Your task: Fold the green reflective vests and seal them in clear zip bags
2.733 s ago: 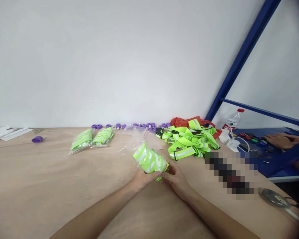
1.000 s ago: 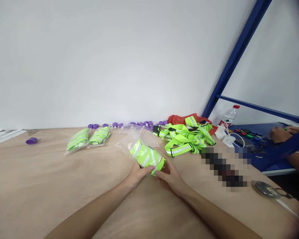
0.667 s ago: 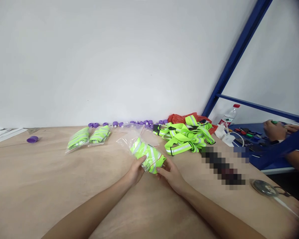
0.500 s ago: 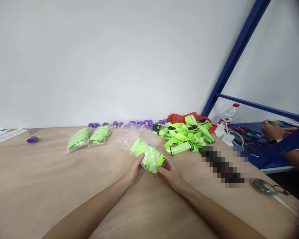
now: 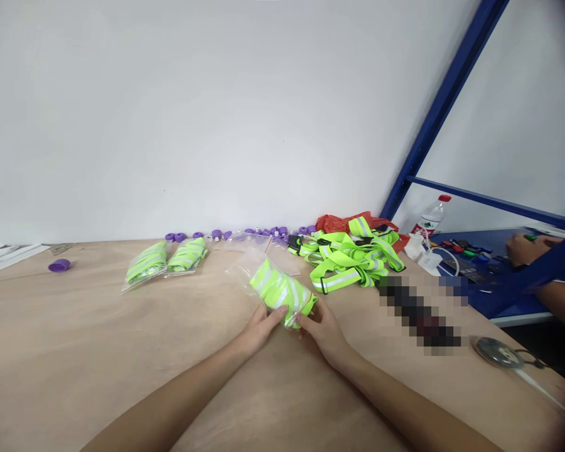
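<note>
Between my hands is a clear plastic bag (image 5: 282, 290) with a folded neon-yellow reflective strap inside, tilted above the wooden table. My left hand (image 5: 262, 326) grips its lower left side, thumb on top. My right hand (image 5: 324, 329) closes on the lower right end, where a red line crosses the bag. Two more bagged straps, a left one (image 5: 147, 263) and a right one (image 5: 187, 255), lie to the left. A heap of loose reflective straps (image 5: 353, 254) with black buckles spreads to the right. Behind my bag, flat clear bags (image 5: 249, 242) lie on the table.
Purple caps (image 5: 216, 235) line the wall, and one purple cup-like piece (image 5: 59, 265) lies at left. A red plastic bag (image 5: 332, 222), a bottle (image 5: 433, 216) and a white adapter (image 5: 424, 256) stand right. Beyond the blue frame (image 5: 445, 103), another person's hand (image 5: 522, 250) holds something green.
My left hand has slid down along the bag toward its lower end, closer to my right hand. The bag has shifted slightly right. The other person's hand has moved a little.
</note>
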A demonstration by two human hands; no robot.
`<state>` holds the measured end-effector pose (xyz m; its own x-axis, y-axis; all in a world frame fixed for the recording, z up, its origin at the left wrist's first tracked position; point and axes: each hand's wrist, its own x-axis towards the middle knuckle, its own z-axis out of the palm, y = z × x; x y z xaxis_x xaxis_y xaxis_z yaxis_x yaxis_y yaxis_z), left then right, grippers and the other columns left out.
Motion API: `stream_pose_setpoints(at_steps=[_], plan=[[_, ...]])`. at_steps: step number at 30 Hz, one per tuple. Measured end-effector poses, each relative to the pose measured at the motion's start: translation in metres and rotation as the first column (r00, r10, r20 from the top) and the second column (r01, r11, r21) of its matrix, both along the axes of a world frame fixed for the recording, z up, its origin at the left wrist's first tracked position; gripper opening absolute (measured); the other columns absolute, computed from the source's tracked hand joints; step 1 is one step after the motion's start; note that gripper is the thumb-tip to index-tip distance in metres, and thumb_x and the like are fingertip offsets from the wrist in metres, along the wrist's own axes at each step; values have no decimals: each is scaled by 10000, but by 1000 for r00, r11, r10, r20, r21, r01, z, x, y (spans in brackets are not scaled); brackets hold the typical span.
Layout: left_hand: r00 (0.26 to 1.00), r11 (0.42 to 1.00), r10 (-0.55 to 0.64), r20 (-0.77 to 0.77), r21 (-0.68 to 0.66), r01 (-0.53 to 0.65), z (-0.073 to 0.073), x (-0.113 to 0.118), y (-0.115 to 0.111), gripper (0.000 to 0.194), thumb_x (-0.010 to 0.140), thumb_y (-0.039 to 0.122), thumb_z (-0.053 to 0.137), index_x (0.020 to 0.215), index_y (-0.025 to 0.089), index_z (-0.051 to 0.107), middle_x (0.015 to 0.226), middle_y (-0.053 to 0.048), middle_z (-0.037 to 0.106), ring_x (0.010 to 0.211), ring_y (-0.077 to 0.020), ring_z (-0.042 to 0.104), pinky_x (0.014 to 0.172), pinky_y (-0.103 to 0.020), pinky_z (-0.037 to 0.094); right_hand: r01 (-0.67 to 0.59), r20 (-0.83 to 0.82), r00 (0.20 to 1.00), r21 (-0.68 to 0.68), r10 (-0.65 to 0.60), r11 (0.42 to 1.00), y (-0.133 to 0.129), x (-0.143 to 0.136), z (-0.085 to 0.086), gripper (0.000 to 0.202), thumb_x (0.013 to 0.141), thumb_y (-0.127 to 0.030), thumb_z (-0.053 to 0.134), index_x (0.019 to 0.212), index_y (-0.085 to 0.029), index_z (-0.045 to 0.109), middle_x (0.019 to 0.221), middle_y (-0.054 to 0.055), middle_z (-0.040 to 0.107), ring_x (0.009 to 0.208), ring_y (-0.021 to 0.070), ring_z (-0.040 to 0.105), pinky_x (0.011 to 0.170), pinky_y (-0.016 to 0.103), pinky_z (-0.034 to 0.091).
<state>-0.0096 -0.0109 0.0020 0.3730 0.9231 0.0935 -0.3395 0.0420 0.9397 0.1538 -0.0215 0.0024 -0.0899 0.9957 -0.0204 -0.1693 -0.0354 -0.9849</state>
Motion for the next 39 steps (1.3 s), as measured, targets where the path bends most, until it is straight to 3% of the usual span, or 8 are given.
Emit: stream_pose_setpoints(at_steps=[3,8,16,24,30,35,39], plan=[[997,997,5,-77,73,1,5,1,-1,468,783,560,759,956,130,691,921,-103,741,805,-234,677,793,-346,520,1,-27,1000,4,-1,1000,1,0,-2,493,664,-440,843,1046,-229,612,876,24,680,652,172,581,517,300,501],[998,995,-12,-69,94,19,13,4,-1,442,759,553,781,862,133,688,788,-70,720,730,-214,667,723,-323,531,-24,-81,996,-20,22,1000,4,1,-4,498,641,-444,874,1014,-218,634,866,19,693,637,153,569,542,282,479],[992,996,73,-106,58,-67,5,2,3,582,661,592,835,964,118,686,923,-106,750,862,-256,691,783,-344,540,-119,-268,958,-61,98,991,2,6,2,478,652,-401,890,1045,-217,691,906,22,694,769,167,611,618,267,500],[980,993,92,-177,83,-78,1,4,1,589,640,527,869,1029,124,688,1069,-127,748,1019,-300,682,900,-379,529,-97,-247,966,-55,81,994,2,4,-1,428,648,-391,893,1005,-238,714,1022,33,712,830,194,634,665,299,530],[977,994,75,-199,91,-58,4,3,0,596,671,503,853,1103,125,692,1119,-131,748,1083,-327,671,941,-409,526,-61,-261,965,-92,35,994,0,4,2,435,612,-387,913,975,-237,727,962,20,720,816,201,651,668,307,548],[982,992,103,-160,93,-89,3,1,2,627,692,516,835,1137,108,666,1147,-146,739,1089,-323,671,950,-410,528,-128,-326,941,-108,87,986,2,6,3,369,635,-428,896,897,-214,748,822,17,721,712,177,665,659,308,553],[981,991,103,-163,99,-87,4,2,1,620,694,475,839,1167,114,662,1179,-143,733,1117,-325,665,961,-414,532,-122,-324,942,-86,88,989,2,6,1,352,648,-406,894,910,-218,753,844,14,727,710,170,666,655,300,554]])
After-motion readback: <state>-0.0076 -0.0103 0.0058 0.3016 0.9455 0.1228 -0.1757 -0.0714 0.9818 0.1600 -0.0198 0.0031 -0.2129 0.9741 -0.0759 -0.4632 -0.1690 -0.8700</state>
